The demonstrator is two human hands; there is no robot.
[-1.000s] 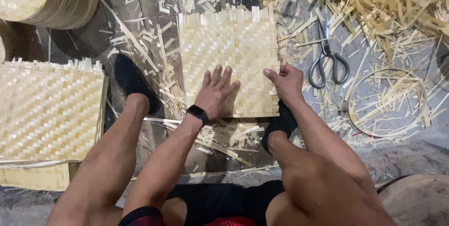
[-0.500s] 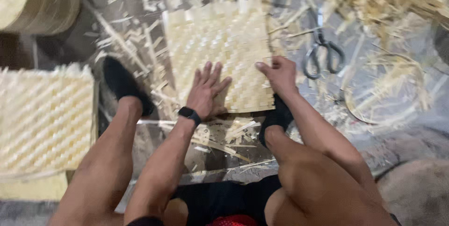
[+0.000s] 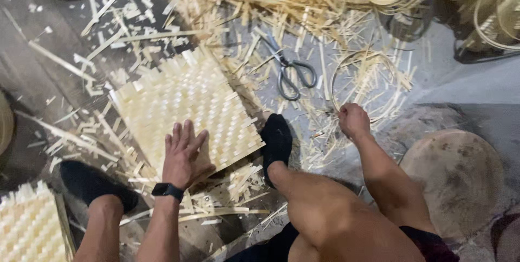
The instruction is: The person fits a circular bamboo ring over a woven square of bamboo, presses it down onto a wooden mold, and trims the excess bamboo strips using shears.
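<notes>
A square woven bamboo mat [image 3: 184, 105] lies on the floor between my feet, turned at an angle. My left hand [image 3: 183, 154], with a black wristband, rests flat on the mat's near edge, fingers spread. My right hand [image 3: 353, 120] is off the mat to the right, closed on the near edge of a thin bamboo hoop [image 3: 368, 83] that lies on the floor among loose strips. Scissors [image 3: 290, 69] lie just left of the hoop.
Bamboo strips and offcuts [image 3: 281, 2] litter the floor, piled thick at the top. Another woven mat [image 3: 27, 224] sits at the lower left. My black-socked feet [image 3: 277, 140] flank the mat. A round stone-like seat [image 3: 460, 175] is at the right.
My right hand left the mat's right edge and reached right to the bamboo hoop. The view swung right, and the mat now appears rotated. My left hand stays on the mat.
</notes>
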